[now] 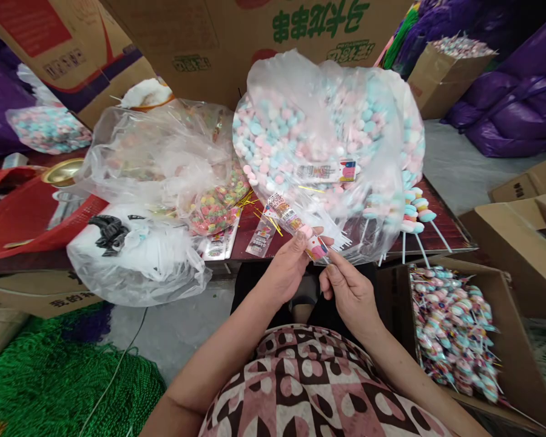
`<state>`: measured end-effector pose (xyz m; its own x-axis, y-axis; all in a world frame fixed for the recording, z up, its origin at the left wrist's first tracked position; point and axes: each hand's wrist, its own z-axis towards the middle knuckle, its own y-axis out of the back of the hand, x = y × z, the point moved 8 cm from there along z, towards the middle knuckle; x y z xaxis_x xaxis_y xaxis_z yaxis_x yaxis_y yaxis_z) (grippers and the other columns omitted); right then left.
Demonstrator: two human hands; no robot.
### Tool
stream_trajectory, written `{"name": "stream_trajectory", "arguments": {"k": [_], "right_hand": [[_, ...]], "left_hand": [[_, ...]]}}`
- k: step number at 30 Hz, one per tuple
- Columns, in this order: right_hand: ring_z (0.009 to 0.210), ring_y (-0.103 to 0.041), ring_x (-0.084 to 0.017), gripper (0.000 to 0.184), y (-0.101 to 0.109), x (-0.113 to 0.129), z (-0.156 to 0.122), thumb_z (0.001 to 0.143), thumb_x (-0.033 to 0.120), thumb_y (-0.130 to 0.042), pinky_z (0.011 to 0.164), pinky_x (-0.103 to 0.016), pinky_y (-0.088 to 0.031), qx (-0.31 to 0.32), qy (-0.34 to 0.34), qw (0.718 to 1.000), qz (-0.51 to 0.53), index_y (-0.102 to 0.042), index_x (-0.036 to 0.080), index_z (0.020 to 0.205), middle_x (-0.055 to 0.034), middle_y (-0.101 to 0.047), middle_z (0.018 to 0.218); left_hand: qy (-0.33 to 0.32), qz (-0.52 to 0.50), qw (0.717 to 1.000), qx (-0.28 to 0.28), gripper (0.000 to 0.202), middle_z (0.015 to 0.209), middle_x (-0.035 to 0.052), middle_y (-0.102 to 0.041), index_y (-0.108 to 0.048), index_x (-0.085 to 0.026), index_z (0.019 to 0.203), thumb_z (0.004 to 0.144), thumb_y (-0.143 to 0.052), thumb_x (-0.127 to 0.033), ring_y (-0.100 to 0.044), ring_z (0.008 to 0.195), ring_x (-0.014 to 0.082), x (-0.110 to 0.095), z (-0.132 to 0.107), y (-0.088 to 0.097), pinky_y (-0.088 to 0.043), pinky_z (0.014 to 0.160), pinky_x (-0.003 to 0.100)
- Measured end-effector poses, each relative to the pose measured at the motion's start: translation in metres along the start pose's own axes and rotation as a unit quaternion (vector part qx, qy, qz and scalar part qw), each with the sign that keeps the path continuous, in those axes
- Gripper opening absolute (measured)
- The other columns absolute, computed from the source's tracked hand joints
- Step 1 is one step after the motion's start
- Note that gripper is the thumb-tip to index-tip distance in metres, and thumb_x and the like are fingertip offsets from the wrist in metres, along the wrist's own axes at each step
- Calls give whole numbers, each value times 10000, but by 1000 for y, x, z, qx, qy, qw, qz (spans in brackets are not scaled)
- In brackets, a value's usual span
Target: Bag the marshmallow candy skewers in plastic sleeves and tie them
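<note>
My left hand pinches a small clear printed wrapper with a pastel marshmallow skewer inside it, held just over the table's front edge. My right hand is closed in a pinch at the lower end of the same wrapped skewer, fingers touching it. Right behind the hands lies a big clear bag full of pink, blue and white marshmallows. Several unwrapped marshmallow skewers lie on the table to the right of the bag.
A cardboard box at lower right holds several wrapped skewers. Loose wrappers and gold twist ties, a bag of colourful candy, crumpled plastic bags and a red basket crowd the dark table. Cartons stand behind; green netting lies on the floor.
</note>
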<state>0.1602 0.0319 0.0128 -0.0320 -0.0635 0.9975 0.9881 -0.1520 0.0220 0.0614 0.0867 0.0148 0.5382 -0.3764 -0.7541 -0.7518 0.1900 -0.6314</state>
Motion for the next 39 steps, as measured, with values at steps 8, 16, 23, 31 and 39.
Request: {"name": "stream_trajectory", "arguments": {"k": [8,16,23,31,39], "right_hand": [[460,-468,-96,254,-8,-8,-1,919,421,-553,450,-238,-405,-6,-31,998,45,-581,224,1078,60,-534,579],[618,-574,-130,233,5,-5,13,880,425,-621,591,-273,-497,21,-36,999,17,-695,206,911,-10,-643,691],[857,-677,-239,502,5,4,35,707,539,-764,673,-352,-541,88,-127,974,163,-690,263,1120,-95,-727,1038],[770,-683,-222,274,-13,15,34,652,468,-832,715,-387,-556,90,-104,971,196,-723,242,765,-56,-741,876],[837,-655,-180,234,-18,17,34,703,330,-815,883,-375,-517,-71,3,993,91,-676,243,869,-19,-718,889]], "left_hand": [[20,-16,1000,-12,387,779,54,-666,-608,-159,775,718,-753,-514,-654,798,182,3,2,-8,-461,538,238],[-5,-10,1000,-7,339,510,-49,-474,-594,-163,767,752,-741,-468,-556,581,112,-10,-1,0,-458,554,229],[158,-14,972,171,403,469,-107,-318,-562,-160,753,753,-716,-532,-383,419,61,25,-27,-31,-511,640,307],[48,251,960,117,469,521,-32,-476,-571,-179,677,754,-634,-637,-442,491,105,6,-25,-14,-435,583,275],[-128,474,870,-43,292,806,82,-681,-621,-221,1096,927,-469,-404,-671,847,271,-18,-26,15,-460,773,343]]}}
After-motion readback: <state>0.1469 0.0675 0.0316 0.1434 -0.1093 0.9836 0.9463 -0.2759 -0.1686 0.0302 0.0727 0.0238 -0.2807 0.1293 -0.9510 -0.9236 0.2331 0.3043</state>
